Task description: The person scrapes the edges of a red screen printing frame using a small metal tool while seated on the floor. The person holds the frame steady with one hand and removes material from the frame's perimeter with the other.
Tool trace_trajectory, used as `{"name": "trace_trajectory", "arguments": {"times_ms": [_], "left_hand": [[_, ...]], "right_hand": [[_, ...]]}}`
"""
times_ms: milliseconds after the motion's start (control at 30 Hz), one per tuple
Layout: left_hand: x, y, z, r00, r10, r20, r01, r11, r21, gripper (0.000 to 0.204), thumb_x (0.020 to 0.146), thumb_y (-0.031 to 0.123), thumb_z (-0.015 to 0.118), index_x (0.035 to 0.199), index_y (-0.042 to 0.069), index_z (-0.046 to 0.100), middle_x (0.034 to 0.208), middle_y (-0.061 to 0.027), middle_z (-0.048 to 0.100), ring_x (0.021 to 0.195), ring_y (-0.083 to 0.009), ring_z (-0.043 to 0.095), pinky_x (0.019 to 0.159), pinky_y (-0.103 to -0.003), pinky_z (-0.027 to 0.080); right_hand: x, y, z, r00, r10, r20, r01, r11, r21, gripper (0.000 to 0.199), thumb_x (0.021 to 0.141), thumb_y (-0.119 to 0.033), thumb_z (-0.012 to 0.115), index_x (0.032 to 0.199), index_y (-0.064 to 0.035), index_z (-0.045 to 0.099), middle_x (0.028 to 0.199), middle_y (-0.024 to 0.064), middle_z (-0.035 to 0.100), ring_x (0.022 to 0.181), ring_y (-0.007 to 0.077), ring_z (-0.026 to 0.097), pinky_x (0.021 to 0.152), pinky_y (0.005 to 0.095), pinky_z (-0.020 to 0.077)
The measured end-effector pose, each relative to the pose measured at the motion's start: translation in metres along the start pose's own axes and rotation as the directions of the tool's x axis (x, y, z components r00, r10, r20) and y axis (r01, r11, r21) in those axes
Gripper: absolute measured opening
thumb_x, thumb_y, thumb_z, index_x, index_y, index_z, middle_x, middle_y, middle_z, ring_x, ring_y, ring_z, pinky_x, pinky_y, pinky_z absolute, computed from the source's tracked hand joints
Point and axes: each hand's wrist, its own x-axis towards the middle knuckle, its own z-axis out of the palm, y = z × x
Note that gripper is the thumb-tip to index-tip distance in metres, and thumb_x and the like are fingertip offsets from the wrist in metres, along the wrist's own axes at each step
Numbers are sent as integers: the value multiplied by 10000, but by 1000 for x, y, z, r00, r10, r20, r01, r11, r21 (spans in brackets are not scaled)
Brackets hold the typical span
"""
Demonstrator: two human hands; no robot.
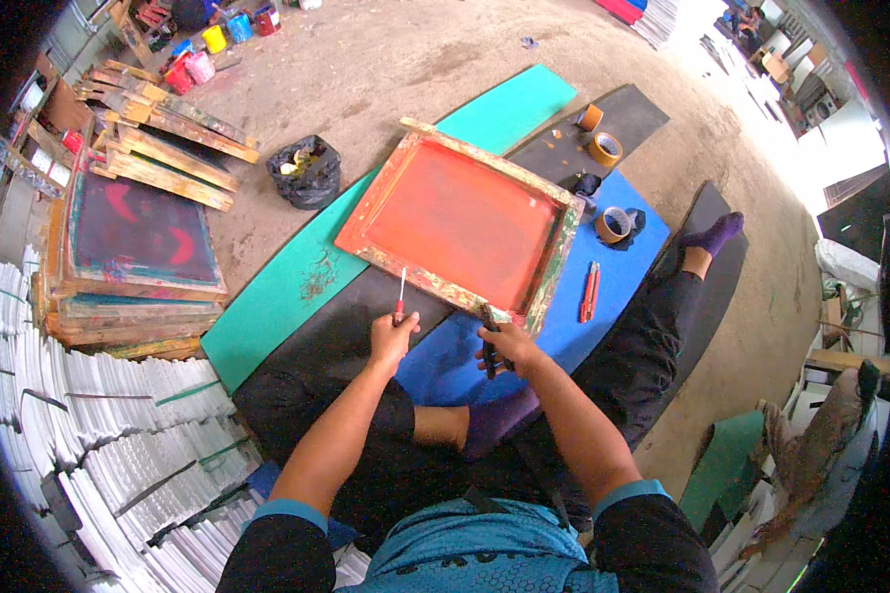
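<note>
A wooden screen-printing frame point(445, 288) with orange-red mesh point(470, 219) lies flat on the mats in front of me, its edges stained with paint. My left hand point(394, 339) is closed around the red handle of a screwdriver point(400, 295), its thin metal shaft pointing up toward the frame's near edge. In my right hand point(511, 348) I grip black-handled pliers point(489, 326), whose jaws are at the frame's near edge, close to its right corner; whether they bite on anything is too small to tell. Right of the frame, a red utility knife point(590, 293) rests on the blue mat point(623, 262).
Tape rolls point(605, 150) sit beyond the frame's right side. Green point(277, 306) and black mats lie under it. A black bag point(305, 188) stands at far left, near stacked printing screens point(143, 232). White sheet bundles point(148, 435) fill the near left; my outstretched leg point(653, 336) borders the right.
</note>
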Motion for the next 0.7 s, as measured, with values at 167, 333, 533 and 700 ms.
{"name": "trace_trajectory", "arguments": {"times_ms": [167,333,533,700], "left_hand": [[2,-6,1,1000,5,-7,-5,999,50,247,874,230,722,748,38,630,620,-4,578,420,-71,417,388,-265,306],[-1,-1,10,998,-33,44,30,997,67,253,871,238,726,750,37,631,615,12,564,480,-61,445,434,-261,335],[6,-7,9,999,-14,52,9,996,86,264,872,253,726,736,54,618,616,7,566,451,-64,430,401,-267,317],[-2,-3,4,991,-89,98,90,996,-11,253,882,290,716,843,52,641,683,-23,617,437,-62,442,375,-242,313]], "right_hand": [[-4,-15,6,997,65,-41,-67,996,-54,373,944,-326,586,1125,-8,515,833,160,653,645,271,670,507,425,532],[7,5,23,958,-88,-273,39,983,-181,316,914,-289,606,976,20,578,659,113,576,555,217,609,434,413,480],[6,14,57,711,-407,-574,-16,806,-592,350,900,-292,577,938,54,610,825,301,661,802,467,659,720,556,524],[-7,11,60,784,-347,-516,4,832,-554,365,907,-316,569,972,41,615,910,324,647,910,504,615,822,567,482]]}}
